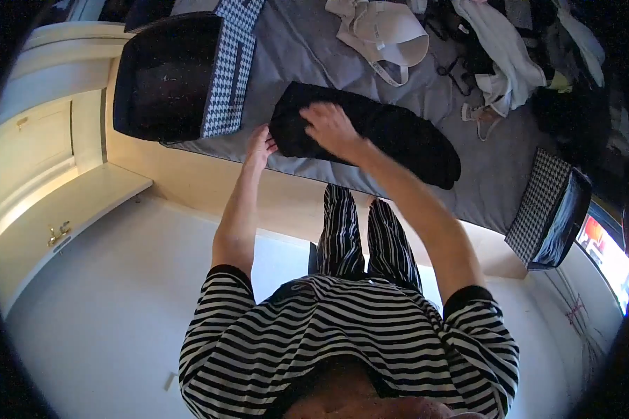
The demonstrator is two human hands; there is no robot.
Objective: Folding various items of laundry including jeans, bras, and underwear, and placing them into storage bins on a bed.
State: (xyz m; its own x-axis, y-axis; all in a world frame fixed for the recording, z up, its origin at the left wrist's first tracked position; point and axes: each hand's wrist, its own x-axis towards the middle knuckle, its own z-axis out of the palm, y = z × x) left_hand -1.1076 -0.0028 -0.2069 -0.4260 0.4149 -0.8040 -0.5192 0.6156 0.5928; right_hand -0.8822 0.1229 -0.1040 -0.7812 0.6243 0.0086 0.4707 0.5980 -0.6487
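A black folded garment (398,133) lies lengthwise on the grey bed sheet (293,47), near the bed's front edge. My left hand (262,145) is at the garment's left end, its fingers against or just beside the edge; whether they pinch the cloth cannot be told. My right hand (331,125) rests on or just over the left part of the garment, palm down with fingers extended and slightly blurred. It grips nothing that shows. The undersides of both hands are hidden.
A houndstooth-sided fabric storage box (229,84) with a dark interior stands on the left, another (540,209), holding cloth, at the right edge. A beige bra (393,31), a white garment (508,57) and dark clothes lie beyond. A cream cabinet door (31,131) stands at far left.
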